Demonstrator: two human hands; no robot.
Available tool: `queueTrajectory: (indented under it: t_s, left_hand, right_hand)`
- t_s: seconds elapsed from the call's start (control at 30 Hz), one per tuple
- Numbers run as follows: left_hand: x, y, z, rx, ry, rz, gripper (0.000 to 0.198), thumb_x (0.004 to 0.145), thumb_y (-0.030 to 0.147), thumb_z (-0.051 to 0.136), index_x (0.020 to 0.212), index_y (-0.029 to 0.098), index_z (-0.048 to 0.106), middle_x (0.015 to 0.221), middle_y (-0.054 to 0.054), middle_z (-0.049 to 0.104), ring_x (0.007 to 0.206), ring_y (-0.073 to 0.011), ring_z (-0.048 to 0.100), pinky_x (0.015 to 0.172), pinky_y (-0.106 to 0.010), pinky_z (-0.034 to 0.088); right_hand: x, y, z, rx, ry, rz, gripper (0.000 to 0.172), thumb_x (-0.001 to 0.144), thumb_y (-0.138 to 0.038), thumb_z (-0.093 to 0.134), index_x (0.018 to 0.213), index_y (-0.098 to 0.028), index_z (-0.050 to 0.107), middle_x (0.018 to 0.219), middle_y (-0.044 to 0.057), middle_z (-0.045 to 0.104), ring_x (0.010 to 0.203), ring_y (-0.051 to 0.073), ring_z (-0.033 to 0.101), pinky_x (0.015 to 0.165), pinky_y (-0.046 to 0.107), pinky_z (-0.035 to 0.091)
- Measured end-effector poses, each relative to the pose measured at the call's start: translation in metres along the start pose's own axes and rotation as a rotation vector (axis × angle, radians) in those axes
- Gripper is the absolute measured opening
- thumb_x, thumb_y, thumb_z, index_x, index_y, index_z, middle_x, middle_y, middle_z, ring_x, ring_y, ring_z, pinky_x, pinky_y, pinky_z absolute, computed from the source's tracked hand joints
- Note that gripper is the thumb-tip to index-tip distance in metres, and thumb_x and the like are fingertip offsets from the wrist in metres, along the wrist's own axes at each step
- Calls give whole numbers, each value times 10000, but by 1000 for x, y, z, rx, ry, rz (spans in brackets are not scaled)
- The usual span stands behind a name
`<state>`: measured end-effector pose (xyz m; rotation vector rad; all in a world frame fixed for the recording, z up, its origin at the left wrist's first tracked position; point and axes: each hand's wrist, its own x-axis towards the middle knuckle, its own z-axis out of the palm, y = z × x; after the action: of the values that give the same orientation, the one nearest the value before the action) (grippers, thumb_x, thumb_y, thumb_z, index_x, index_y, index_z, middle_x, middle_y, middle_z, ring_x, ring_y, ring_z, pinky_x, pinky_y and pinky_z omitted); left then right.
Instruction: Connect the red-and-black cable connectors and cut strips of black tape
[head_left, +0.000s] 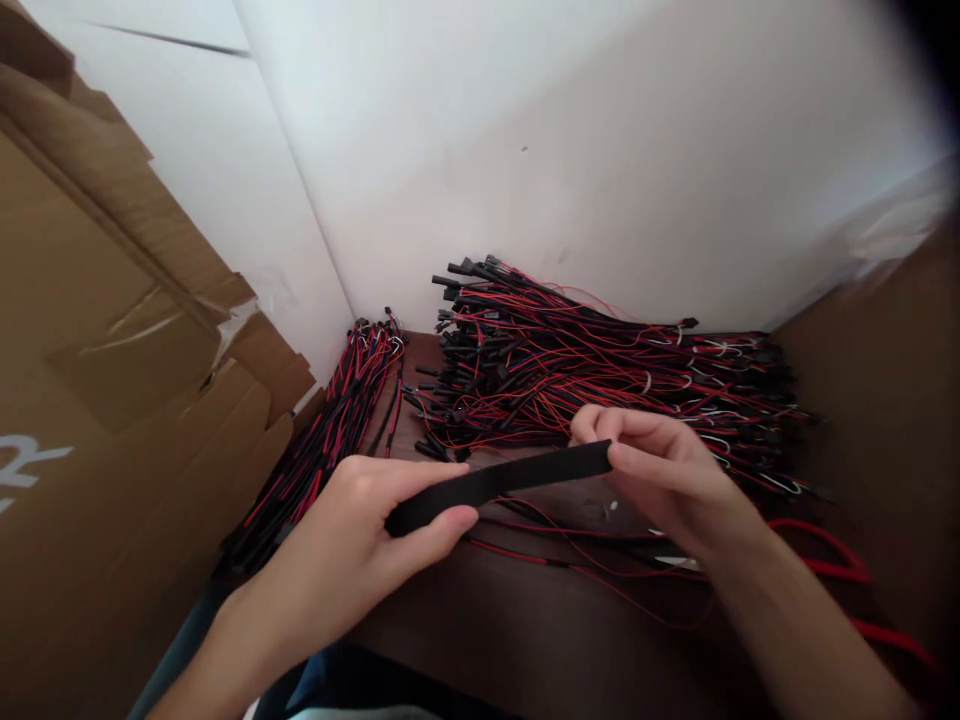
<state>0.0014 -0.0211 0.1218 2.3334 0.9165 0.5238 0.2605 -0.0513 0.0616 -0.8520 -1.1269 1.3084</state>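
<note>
A strip of black tape (pixel 547 468) stretches between my two hands above the table. My left hand (pixel 375 520) grips its thicker end, which looks like the roll, between thumb and fingers. At the other end, my right hand (pixel 660 460) pinches the tape's free tip between thumb and fingertips. Under the tape, a red and black cable (pixel 540 560) lies on the brown table (pixel 525 630). Red-handled scissors (pixel 825 555) lie by my right forearm, which partly covers them.
A large pile of red and black cables (pixel 570 370) with black connectors lies against the white wall (pixel 525 200). A smaller cable bundle (pixel 330 420) lies left of it, beside a cardboard box (pixel 135 400). Brown cardboard (pixel 885 400) stands at the right.
</note>
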Motion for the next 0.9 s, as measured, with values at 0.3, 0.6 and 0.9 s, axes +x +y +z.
queueTrajectory:
  t_s: [0.3, 0.6, 0.9]
  left_hand:
    - [9, 6, -11, 147, -196, -144, 196, 867, 314, 572, 961, 211, 709, 1016, -59, 664, 910, -220, 632, 821, -349, 514]
    - [48, 6, 18, -451, -270, -134, 745, 853, 366, 644, 1474, 162, 288, 1343, -171, 572, 1243, -270, 555, 1011, -412, 463]
    - [59, 2, 23, -452, -329, -157, 188, 935, 174, 463, 903, 133, 644, 881, -65, 753, 850, -172, 704, 813, -297, 535]
  right_hand:
    - [21, -28, 15, -659, -49, -46, 204, 841, -321, 625, 692, -200, 559, 775, 25, 562, 717, 154, 502, 612, 272, 399]
    - [23, -31, 29, -694, -21, -55, 178, 843, -279, 588, 694, -193, 541, 717, 12, 558, 663, 135, 498, 572, 247, 396]
    - [8, -37, 15, -1040, 33, -158, 156, 849, -261, 588, 702, -210, 576, 722, 15, 604, 649, 144, 533, 576, 272, 410]
